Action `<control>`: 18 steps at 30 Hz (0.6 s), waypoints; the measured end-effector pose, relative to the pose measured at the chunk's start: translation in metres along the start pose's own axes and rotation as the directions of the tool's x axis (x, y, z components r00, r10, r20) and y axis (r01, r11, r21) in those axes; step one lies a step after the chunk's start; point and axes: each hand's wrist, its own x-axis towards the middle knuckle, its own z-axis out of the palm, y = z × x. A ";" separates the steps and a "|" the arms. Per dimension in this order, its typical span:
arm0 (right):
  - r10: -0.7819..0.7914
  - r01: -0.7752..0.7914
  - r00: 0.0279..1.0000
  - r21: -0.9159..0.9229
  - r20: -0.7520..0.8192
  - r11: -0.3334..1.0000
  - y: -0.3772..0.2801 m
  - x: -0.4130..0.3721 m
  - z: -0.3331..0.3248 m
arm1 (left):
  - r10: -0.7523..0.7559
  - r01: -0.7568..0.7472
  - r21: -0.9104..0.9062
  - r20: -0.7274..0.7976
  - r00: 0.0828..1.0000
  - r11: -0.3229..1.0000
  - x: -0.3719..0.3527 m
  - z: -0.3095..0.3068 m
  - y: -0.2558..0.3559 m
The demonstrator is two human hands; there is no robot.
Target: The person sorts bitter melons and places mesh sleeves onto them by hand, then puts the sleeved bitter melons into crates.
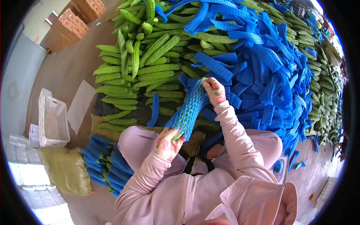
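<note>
A green bitter gourd in a stretched blue foam net [188, 109] is held at a slant in front of me. My left hand [168, 144], in a patterned glove, closes round its lower end. At the upper end, my right hand [215, 91] grips the net and the tip of the gourd. Beyond my hands lies a large pile of bare green bitter gourds [157, 73]. Loose blue foam nets [262, 78] are heaped to the right of it. Netted gourds [108, 165] lie stacked beside my left knee.
A white plastic crate [54, 122] stands at the left, near a stuffed yellowish sack [66, 169]. A flat pale sheet [81, 106] lies on the floor. Cardboard boxes [66, 30] stand at the back left. More gourds [325, 97] are piled at the far right.
</note>
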 end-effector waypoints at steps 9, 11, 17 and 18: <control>0.318 -0.621 0.784 0.668 0.534 0.410 -0.049 -0.101 0.022 | 0.037 -0.229 0.386 0.443 0.896 0.894 -0.025 -0.010 -0.013; 0.364 -0.780 0.626 0.557 0.689 0.287 -0.068 -0.101 0.007 | -0.100 -0.061 0.564 0.251 0.963 0.824 -0.040 -0.021 0.019; -0.114 -0.090 0.734 0.262 0.669 0.961 -0.132 -0.129 0.062 | 0.424 -0.525 0.305 0.340 0.839 0.794 -0.050 -0.015 0.036; -0.117 -0.096 0.689 0.250 0.715 0.964 -0.142 -0.132 0.064 | 0.435 -0.478 0.276 0.206 0.877 0.834 -0.059 -0.028 0.035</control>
